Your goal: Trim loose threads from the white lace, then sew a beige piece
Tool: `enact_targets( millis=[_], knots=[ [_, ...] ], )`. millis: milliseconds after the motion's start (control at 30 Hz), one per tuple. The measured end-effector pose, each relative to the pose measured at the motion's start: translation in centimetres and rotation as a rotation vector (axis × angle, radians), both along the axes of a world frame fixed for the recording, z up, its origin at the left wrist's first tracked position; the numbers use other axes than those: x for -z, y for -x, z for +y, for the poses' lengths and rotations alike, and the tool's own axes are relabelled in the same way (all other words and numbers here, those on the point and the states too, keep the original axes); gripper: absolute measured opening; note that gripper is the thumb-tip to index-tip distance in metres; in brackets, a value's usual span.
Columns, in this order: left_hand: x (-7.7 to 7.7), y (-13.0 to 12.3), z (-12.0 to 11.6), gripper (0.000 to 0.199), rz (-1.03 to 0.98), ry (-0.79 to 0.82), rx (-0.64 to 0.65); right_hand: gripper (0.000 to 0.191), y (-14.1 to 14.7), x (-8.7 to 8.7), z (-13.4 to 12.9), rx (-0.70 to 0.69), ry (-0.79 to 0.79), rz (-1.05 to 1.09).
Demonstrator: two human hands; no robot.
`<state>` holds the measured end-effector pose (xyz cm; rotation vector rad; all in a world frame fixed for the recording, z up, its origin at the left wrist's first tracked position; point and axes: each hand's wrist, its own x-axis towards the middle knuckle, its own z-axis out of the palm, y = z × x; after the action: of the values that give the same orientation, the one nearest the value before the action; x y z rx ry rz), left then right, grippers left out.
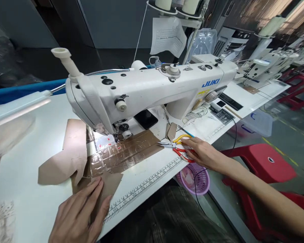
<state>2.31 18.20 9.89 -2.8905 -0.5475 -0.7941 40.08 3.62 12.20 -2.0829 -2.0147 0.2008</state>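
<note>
My left hand [78, 214] lies with spread fingers on a brown fabric piece [110, 184] at the lower left. My right hand [199, 152] is closed round the handles of snips [170, 144], one yellow and one red, whose blades point left. A brown piece under clear film [121, 153] lies below the needle area of the white sewing machine [147, 89]. Left of it rests a pale brown cut piece [63, 162]. A small brown scrap [172, 131] sits just beyond the snips.
A black phone [146, 119] lies under the machine arm. A printed ruler [144, 185] runs along the table's front edge. Below are a pink basket [196, 179] and a red stool [266, 163]. A lamp [20, 106] reaches in at left; more machines stand at right.
</note>
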Motion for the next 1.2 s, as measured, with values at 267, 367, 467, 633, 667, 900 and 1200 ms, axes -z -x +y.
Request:
enact_targets(
  millis=[267,367,467,633,667,900,1200],
  knots=[
    [0.1,-0.7,-2.6,0.032,-0.076,0.198,-0.144,0.043,-0.6,1.3,-1.5,-0.076,-0.008,-0.103],
    [0.4,-0.5,-2.8,0.027,-0.067,0.227,-0.170,0.047,-0.8,0.8,-0.4,-0.124,-0.043,-0.114],
    [0.2,-0.4,-3.0,0.025,-0.083,0.233,-0.176,0.050,1.1,-0.5,2.0,-0.225,-0.030,-0.026],
    [0.2,-0.2,-3.5,0.024,-0.083,0.234,-0.157,0.044,7.7,-2.2,8.5,-0.490,0.104,-0.074],
    [0.2,-0.2,-3.5,0.024,-0.082,0.236,-0.159,0.040,8.9,-2.4,9.8,-0.536,0.124,-0.162],
    [0.5,-0.2,-3.7,0.023,-0.089,0.250,-0.190,0.033,14.1,-2.8,15.4,-0.744,0.152,-0.434],
    [0.3,-0.1,-3.7,0.025,-0.105,0.234,-0.200,0.022,9.8,-1.9,11.1,-0.647,0.035,-0.482]
  ],
)
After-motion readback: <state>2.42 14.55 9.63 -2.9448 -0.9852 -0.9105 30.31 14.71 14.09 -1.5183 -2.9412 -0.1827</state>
